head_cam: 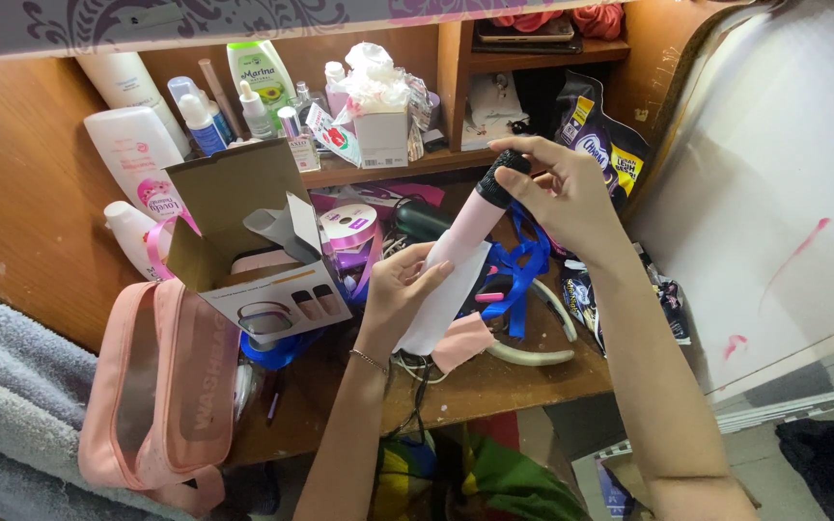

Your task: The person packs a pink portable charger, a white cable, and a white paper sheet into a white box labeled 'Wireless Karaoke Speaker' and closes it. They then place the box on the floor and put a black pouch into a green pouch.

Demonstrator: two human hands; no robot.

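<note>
Right now both hands work one object above the wooden desk (533,381). Right hand (562,198) pinches the black ridged top of a pink cylindrical device (470,227), thumb and fingers closed around the cap end. Left hand (403,285) grips the lower end of the same device together with a white sheet of paper (446,299) that hangs down from it, fingers curled tight against the sheet. Device is tilted, cap end up and toward the right hand, held in the air over the desk middle.

Left of the device: an open cardboard box (243,232) with flaps up, standing on the desk. Further left of the box, a pink wash bag (161,386) hangs at the desk's edge. Just behind the device, a roll of purple ribbon (349,232); right of and below it, a blue ribbon (523,275) and a cream headband (542,349) lying on the desk. Behind the box, lotion bottles (137,145) against the shelf back. Far left, grey towel (2,386).
</note>
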